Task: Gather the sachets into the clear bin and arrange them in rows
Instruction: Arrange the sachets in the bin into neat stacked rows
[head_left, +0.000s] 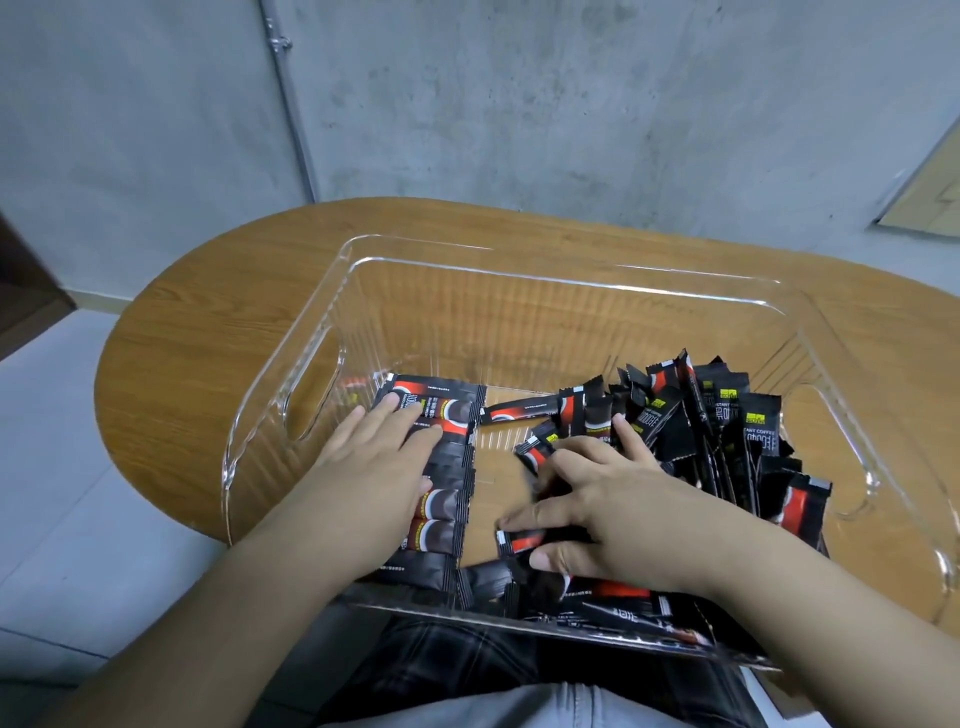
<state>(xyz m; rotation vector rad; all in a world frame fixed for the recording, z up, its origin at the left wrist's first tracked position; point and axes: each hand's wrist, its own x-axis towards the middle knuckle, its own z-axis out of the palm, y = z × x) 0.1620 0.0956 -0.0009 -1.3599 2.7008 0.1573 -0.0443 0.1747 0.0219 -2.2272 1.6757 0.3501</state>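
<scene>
A clear plastic bin (545, 275) stands on a wooden table and overhangs its near edge. Along the bin's left side a row of black-and-red sachets (447, 519) lies flat, side by side. My left hand (379, 457) rests flat on that row with its fingers spread. A loose heap of sachets (727, 426) fills the right side. My right hand (597, 499) is in the middle of the bin, its thumb and fingers pinching one sachet (519, 540) near the bottom. A single sachet (524, 410) lies crosswise at the back. More sachets (613, 597) lie along the near wall.
The oval wooden table (208, 312) stands against a grey concrete wall (519, 104) with a thin pipe (291, 104) running down it. Grey floor shows to the left. My lap, in dark checked cloth (467, 665), sits under the bin's near edge.
</scene>
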